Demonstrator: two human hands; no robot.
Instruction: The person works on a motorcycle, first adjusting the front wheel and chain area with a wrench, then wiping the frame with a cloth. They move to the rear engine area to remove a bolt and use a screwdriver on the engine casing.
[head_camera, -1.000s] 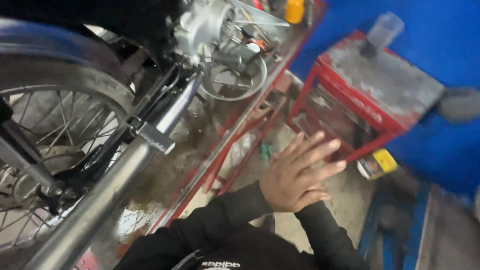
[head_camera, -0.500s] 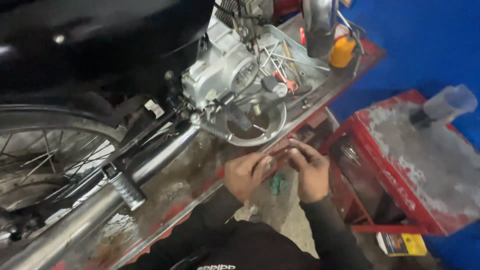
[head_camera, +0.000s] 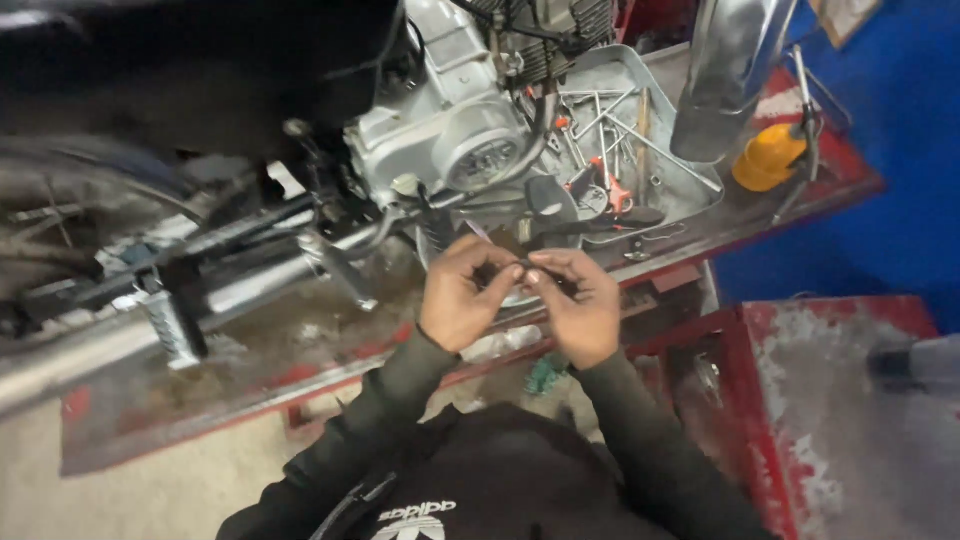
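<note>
My left hand (head_camera: 463, 295) and my right hand (head_camera: 580, 305) meet in front of me, fingertips pinched together on a small dark part (head_camera: 523, 268) that is too small to make out. Both hands hover just in front of the silver motorcycle engine (head_camera: 450, 140) and its footrest area. The motorcycle stands on a worn red lift platform (head_camera: 250, 350). Dark sleeves cover both my forearms.
A grey metal tray (head_camera: 640, 130) with several tools lies behind the engine. An orange oil can (head_camera: 768, 157) and a chrome exhaust pipe (head_camera: 730, 70) stand at the right. A red tool cabinet (head_camera: 850, 410) sits at lower right against a blue wall. The rear wheel (head_camera: 60, 230) is left.
My view has swung right along the motorcycle, from the rear wheel to the engine. My right hand, spread open alone a second ago, has joined my left hand, and both now pinch a small part.
</note>
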